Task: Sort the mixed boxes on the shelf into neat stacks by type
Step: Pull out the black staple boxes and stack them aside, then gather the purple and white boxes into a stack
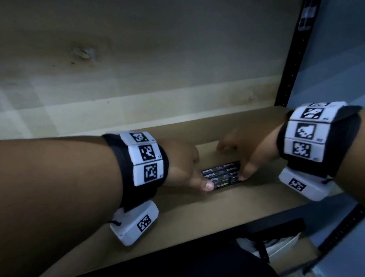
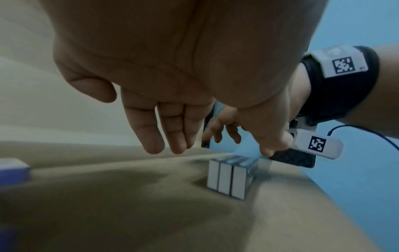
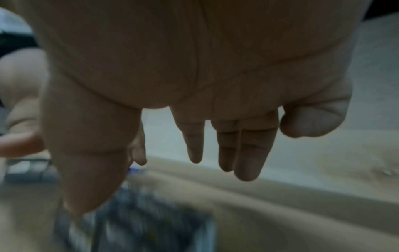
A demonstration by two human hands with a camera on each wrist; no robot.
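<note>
Several black Staples boxes (image 1: 220, 174) lie side by side in a tight row on the brown shelf board (image 1: 195, 217). My left hand (image 1: 189, 167) is at the row's left end, its thumb touching the front box. My right hand (image 1: 238, 159) is at the right end, thumb against the boxes and fingers stretched out over the board behind them. In the left wrist view the boxes (image 2: 227, 179) show white ends, and my left hand's fingers (image 2: 172, 136) hang straight above the board. The right wrist view shows straight fingers (image 3: 246, 153) above the blurred boxes (image 3: 146, 220).
A purple box (image 2: 13, 170) lies further left on the board. A pale wooden back panel (image 1: 138, 64) closes the shelf behind. A black upright post (image 1: 292, 59) stands at the right rear corner, with a blue wall beyond. Objects sit on a lower level (image 1: 287, 247).
</note>
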